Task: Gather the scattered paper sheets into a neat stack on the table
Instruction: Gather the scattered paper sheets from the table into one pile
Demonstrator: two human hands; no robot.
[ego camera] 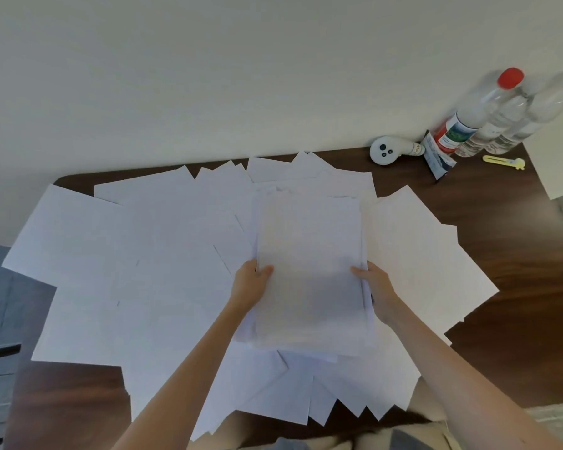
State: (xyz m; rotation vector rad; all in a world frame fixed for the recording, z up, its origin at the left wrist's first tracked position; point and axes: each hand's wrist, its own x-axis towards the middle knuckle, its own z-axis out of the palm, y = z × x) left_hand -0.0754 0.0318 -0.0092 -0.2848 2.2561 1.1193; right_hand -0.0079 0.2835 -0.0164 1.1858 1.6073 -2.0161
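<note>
A stack of white paper sheets (pixel 309 254) is held in front of me over the middle of the dark wooden table (pixel 527 274). My left hand (pixel 251 284) grips the stack's left edge with the thumb on top. My right hand (pixel 376 285) grips the right edge the same way. Several loose white sheets (pixel 121 254) lie scattered and overlapping across the table, to the left, behind, to the right (pixel 416 251) and under the stack toward the near edge (pixel 283 394). Some sheets overhang the table's left and front edges.
At the table's far right corner stand clear plastic bottles (pixel 501 118), one with a red cap. Beside them are a white controller (pixel 387 149), a small packet (pixel 437 159) and a yellow utility knife (pixel 506 163). A pale wall runs behind the table.
</note>
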